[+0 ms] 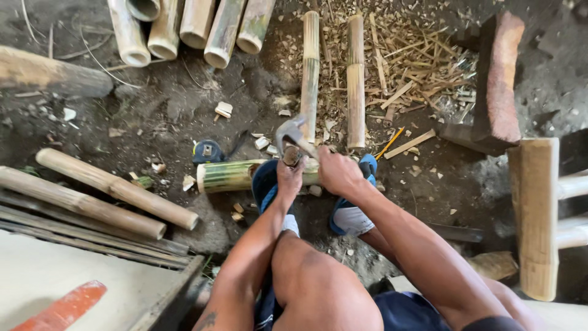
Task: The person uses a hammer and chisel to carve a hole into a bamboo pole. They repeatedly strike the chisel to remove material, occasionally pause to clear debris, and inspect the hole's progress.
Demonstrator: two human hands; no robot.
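Green bamboo section (236, 175) lies on the ground before the feet. Left hand (289, 178) closes on a small peg (292, 155), apparently steadying it; right hand (339, 172) grips the hammer (293, 133) above it.

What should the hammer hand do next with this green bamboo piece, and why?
Probably bring the hammer down in a short tap. The right hand holds it raised just above the green bamboo piece, while the left hand steadies something small and unclear on top of it.
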